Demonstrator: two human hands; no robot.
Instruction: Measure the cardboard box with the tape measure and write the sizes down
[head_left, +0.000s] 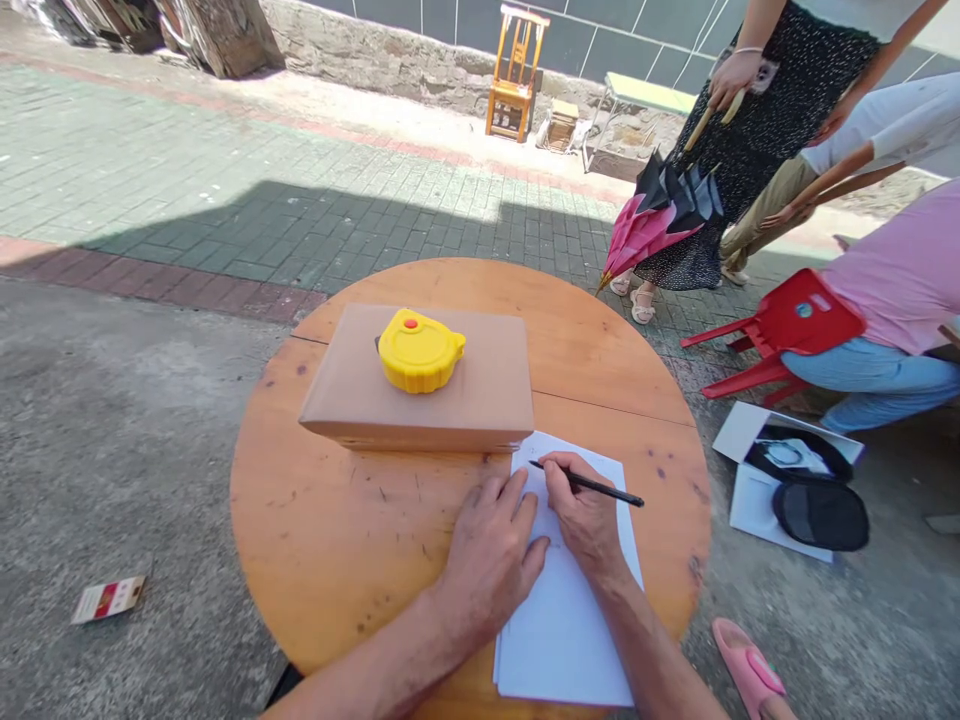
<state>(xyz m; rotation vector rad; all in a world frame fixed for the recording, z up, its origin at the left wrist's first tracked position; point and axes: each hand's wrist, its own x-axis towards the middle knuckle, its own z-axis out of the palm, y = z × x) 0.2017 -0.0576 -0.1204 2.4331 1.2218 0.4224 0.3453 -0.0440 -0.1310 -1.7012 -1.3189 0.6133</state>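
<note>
My right hand [581, 515] is closed round a black pen [589, 484], its tip touching the top of a white sheet of paper [566, 630]. My left hand [487, 555] lies flat with fingers spread, pressing on the paper's left edge and the round wooden table [330, 540]. Just beyond the hands sits a brown cardboard box [480, 385] with a yellow tape measure [418, 349] on top.
People stand and sit at the right beside a red plastic stool [787, 325] and a folded pink umbrella [652, 220]. An open white box [795, 480] lies on the ground. A wooden chair [515, 75] stands by the far wall. A small carton [109, 598] lies at the left.
</note>
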